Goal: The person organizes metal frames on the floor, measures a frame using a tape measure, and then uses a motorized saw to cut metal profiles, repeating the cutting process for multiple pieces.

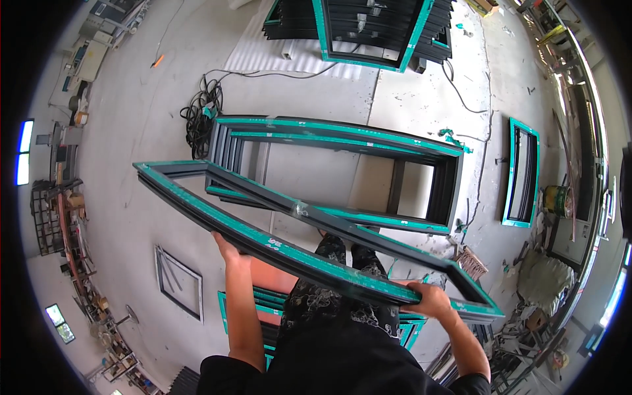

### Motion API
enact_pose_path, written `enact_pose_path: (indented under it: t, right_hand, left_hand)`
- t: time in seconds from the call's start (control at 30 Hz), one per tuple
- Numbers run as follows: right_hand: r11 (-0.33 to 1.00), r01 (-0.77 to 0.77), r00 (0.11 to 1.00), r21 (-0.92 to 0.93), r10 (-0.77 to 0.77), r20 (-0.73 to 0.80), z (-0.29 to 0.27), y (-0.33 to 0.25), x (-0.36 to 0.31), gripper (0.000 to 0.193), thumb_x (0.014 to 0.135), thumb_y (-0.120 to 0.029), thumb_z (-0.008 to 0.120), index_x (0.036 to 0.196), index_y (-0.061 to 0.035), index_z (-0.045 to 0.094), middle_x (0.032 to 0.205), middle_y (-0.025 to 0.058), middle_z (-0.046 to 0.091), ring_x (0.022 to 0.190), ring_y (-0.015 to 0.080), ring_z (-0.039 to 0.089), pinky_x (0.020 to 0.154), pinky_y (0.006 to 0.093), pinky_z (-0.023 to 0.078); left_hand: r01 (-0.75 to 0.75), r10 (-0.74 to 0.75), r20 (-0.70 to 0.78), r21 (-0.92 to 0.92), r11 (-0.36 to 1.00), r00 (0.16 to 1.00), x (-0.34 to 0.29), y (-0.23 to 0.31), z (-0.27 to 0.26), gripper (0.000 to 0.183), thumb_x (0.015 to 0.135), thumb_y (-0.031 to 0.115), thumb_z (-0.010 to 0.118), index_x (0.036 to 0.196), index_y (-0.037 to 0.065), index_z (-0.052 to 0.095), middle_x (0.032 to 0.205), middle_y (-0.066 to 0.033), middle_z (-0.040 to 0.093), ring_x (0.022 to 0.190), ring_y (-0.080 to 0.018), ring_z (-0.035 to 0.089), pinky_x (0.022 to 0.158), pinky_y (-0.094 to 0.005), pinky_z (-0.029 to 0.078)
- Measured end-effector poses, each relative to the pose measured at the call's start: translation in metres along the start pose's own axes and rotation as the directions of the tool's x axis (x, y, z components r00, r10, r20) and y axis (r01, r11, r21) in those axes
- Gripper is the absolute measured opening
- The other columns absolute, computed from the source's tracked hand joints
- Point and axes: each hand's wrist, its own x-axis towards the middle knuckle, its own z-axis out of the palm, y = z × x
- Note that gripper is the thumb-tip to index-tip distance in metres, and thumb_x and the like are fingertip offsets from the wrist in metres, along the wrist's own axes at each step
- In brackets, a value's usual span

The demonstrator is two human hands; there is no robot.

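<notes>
Across my body I hold a long, dark rectangular frame with green film along its faces, tilted so its left end sits farther away. My left hand grips its near rail from below, the fingers mostly hidden behind the rail. Farther right on the same rail, my right hand is closed around it, fingers over the top. Just beyond lies a stack of similar frames, also green-filmed; the held frame overlaps the stack's near left corner in view. Whether they touch I cannot tell.
A coiled black cable lies left of the stack. Far ahead stands a taller pile of frames. One frame pile is at right, a pale frame at lower left. Shelves with clutter line the left wall. More green-filmed frames are behind my legs.
</notes>
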Motion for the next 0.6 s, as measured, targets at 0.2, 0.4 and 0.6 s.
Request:
enact_pose_path:
  t: [0.2, 0.4, 0.6]
  right_hand:
    - [0.99, 0.071, 0.997, -0.122, -0.075, -0.023, -0.019, -0.004, 0.037, 0.065, 0.062, -0.05, 0.077, 0.113, -0.0123, 0.063, 0.094, 0.0139, 0.066, 0.091, 0.0329, 0.062, 0.081, 0.0403, 0.049]
    - [0.984, 0.112, 0.994, -0.138, -0.112, 0.007, -0.03, -0.01, 0.062, 0.066, 0.06, -0.048, 0.08, 0.111, -0.0078, 0.064, 0.098, 0.0142, 0.067, 0.091, 0.0326, 0.064, 0.08, 0.0389, 0.05]
    - [0.982, 0.022, 0.998, -0.187, -0.012, 0.054, -0.032, -0.015, 0.064, 0.069, 0.06, -0.049, 0.079, 0.113, -0.008, 0.064, 0.101, 0.0138, 0.067, 0.094, 0.0317, 0.064, 0.084, 0.0389, 0.049]
  left_hand:
    - [0.04, -0.041, -0.004, -0.116, 0.992, 0.999, 0.01, -0.009, -0.036, 0.073, 0.089, 0.072, 0.019, 0.133, 0.02, 0.046, 0.131, -0.002, 0.05, 0.116, -0.0275, 0.049, 0.097, -0.047, 0.042]
    - [0.049, -0.051, -0.001, -0.234, 0.971, 0.999, 0.028, -0.027, -0.059, 0.073, 0.089, 0.072, 0.02, 0.125, 0.017, 0.052, 0.122, -0.0068, 0.056, 0.111, -0.0314, 0.052, 0.093, -0.0517, 0.044]
    - [0.043, -0.047, -0.02, -0.155, 0.987, 0.999, 0.029, -0.026, -0.055, 0.07, 0.091, 0.069, 0.017, 0.124, 0.018, 0.05, 0.115, -0.0042, 0.057, 0.103, -0.0265, 0.057, 0.086, -0.0429, 0.05]
